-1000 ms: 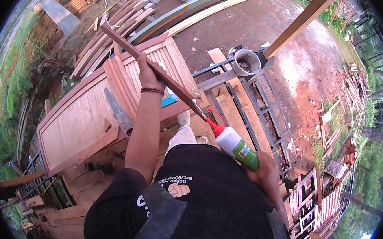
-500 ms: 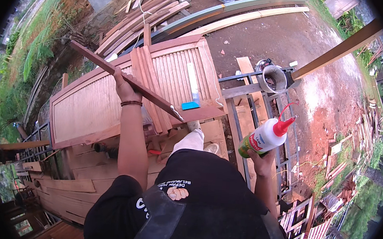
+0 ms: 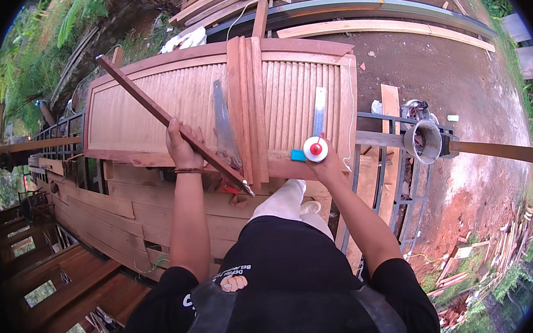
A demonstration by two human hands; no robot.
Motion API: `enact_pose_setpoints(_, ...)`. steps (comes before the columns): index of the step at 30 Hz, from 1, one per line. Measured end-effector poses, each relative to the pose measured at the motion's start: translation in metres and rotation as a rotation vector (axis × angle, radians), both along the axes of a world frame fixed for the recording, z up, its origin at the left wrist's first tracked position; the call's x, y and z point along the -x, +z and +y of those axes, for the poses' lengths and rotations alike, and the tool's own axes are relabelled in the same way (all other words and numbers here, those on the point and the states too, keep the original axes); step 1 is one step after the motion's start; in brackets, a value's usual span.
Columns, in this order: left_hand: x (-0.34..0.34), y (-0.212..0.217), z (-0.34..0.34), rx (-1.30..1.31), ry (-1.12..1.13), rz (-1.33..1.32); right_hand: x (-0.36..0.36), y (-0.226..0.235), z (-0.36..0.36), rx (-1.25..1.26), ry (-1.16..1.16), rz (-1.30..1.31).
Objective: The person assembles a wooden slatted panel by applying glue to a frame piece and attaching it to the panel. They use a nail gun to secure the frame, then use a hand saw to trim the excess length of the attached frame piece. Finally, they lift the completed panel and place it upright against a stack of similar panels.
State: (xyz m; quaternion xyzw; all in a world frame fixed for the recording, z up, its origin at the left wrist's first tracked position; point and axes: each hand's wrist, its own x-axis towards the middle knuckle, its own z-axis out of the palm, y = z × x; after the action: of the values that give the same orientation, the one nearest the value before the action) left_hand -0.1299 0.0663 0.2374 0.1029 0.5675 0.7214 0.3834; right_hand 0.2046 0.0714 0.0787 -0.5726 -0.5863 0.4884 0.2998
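My left hand (image 3: pixel 183 149) is closed around a long dark wooden strip (image 3: pixel 139 97), held slanting over a louvered wooden door panel (image 3: pixel 132 120). White glue shows on the strip's near right end. In my right hand (image 3: pixel 325 166) is a white glue bottle (image 3: pixel 309 146) with a red nozzle, seen from above, cap end up, at the panel's near right part. Whether its base touches the panel is hidden. Beside the bottle lies a try square (image 3: pixel 319 111) with a blue handle. Several reddish wood strips (image 3: pixel 242 96) lie across the panel, next to a saw blade (image 3: pixel 223 118).
Long boards and beams (image 3: pixel 384 28) lie on the ground beyond the panel. To the right, a round bucket (image 3: pixel 423 142) stands by a dark metal frame (image 3: pixel 408 206) and a wooden post (image 3: pixel 499 152). Planks (image 3: pixel 113 204) lie below the panel on the near left.
My right hand has brought the glue bottle leftward, from out at the right to over the panel, and turned its nozzle up. My left hand keeps hold of the strip. The view has shifted.
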Motion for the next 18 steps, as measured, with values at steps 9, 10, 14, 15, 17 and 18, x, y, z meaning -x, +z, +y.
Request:
enact_pose_setpoints(9,0.009,-0.021,0.001,0.064,0.024,0.023,0.086,-0.057,0.061,0.035,0.113,0.068)
enact_pose_setpoints(10,0.010,-0.020,0.001,0.046,0.008,0.014,0.088,-0.056,0.062,0.035,0.168,0.035)
enact_pose_setpoints(14,0.004,-0.023,0.011,-0.073,-0.075,-0.024,0.089,-0.057,0.055,0.031,0.271,-0.050)
enact_pose_setpoints(15,-0.002,-0.024,0.020,-0.081,-0.121,-0.026,0.085,-0.065,0.057,0.007,0.241,-0.062)
enact_pose_setpoints(17,-0.009,-0.021,0.038,-0.120,-0.197,-0.009,0.081,-0.065,0.060,0.003,0.240,-0.101)
enact_pose_setpoints(18,-0.013,-0.023,0.043,-0.143,-0.245,-0.020,0.078,-0.061,0.064,-0.033,0.269,-0.121)
